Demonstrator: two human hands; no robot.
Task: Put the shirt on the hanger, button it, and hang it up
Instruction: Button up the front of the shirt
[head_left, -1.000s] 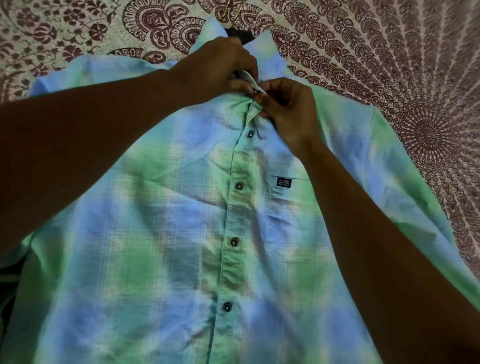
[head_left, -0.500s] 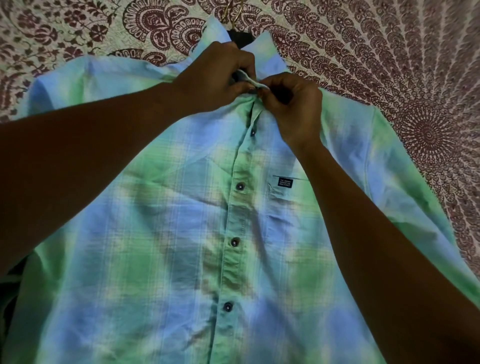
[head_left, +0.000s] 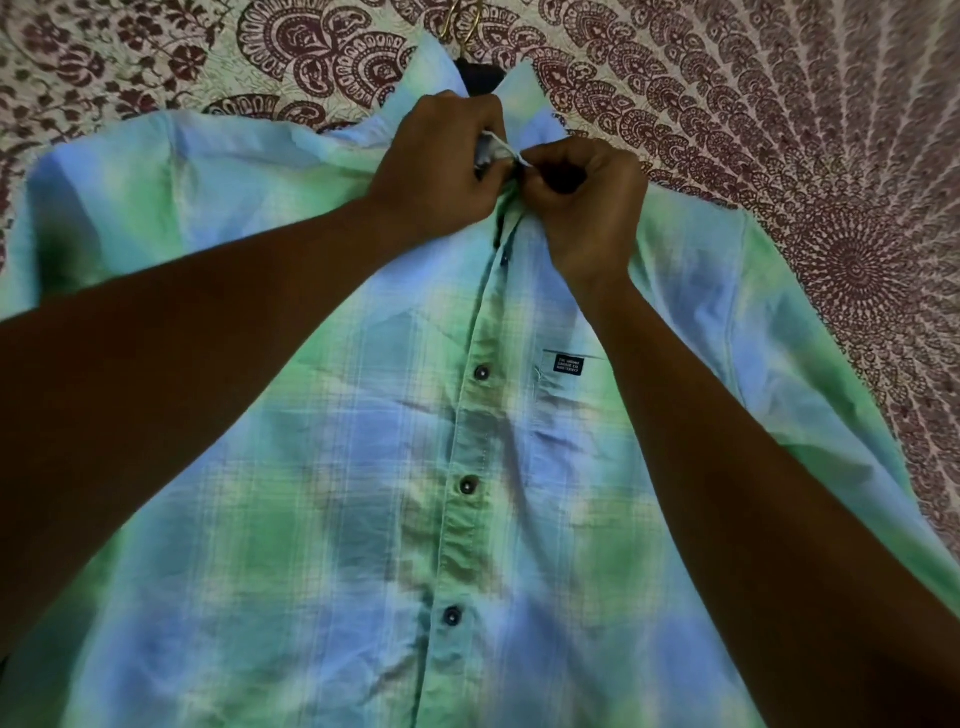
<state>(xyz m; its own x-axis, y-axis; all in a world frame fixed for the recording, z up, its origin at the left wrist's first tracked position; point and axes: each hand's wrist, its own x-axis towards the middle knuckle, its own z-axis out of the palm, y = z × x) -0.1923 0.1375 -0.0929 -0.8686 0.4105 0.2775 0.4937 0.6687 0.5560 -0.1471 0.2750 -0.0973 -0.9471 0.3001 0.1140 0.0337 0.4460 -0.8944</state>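
Bedspread (head_left: 779, 104) carries the shirt (head_left: 322, 467) laid flat, placket (head_left: 465, 431) running straight away toward the hanger hook (head_left: 462, 26) at the far end, both hands equally near at the collar (head_left: 527, 104), left hand (head_left: 436, 161) pinching one edge, right hand (head_left: 587, 208) the other, fastening there likely unfinished.

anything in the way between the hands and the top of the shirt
Nothing visible stands between them. The left hand and the right hand both pinch the shirt fabric at the neck, fingers directly on the cloth.
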